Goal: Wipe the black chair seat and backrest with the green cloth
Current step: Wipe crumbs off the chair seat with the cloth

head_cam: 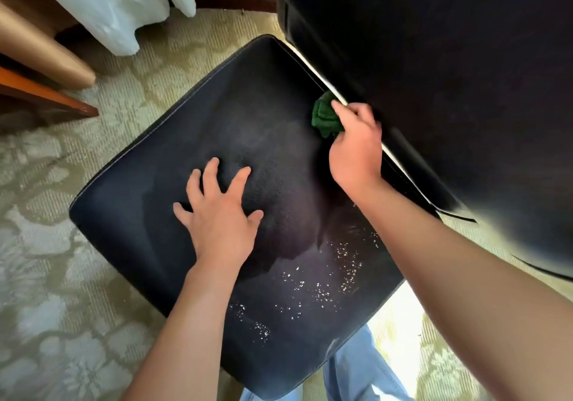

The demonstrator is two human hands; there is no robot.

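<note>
Right hand (356, 149) clutching green cloth (325, 118) at seat (148, 208) rear, left hand (217, 214) flat, fingers spread

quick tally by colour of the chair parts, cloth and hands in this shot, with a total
black: 2, the chair seat and the backrest
green: 1, the cloth, bunched in the right hand
bare hands: 2, the right hand on the cloth and the left hand flat on the seat
total: 5

Glossy black leather chair seat (173, 202) dotted with white specks (319, 289), dark green bunched cloth (324, 117), pale olive floral-pattern carpet (62, 245), white sheer curtain (108, 3), light blue jeans (362, 372).
</note>
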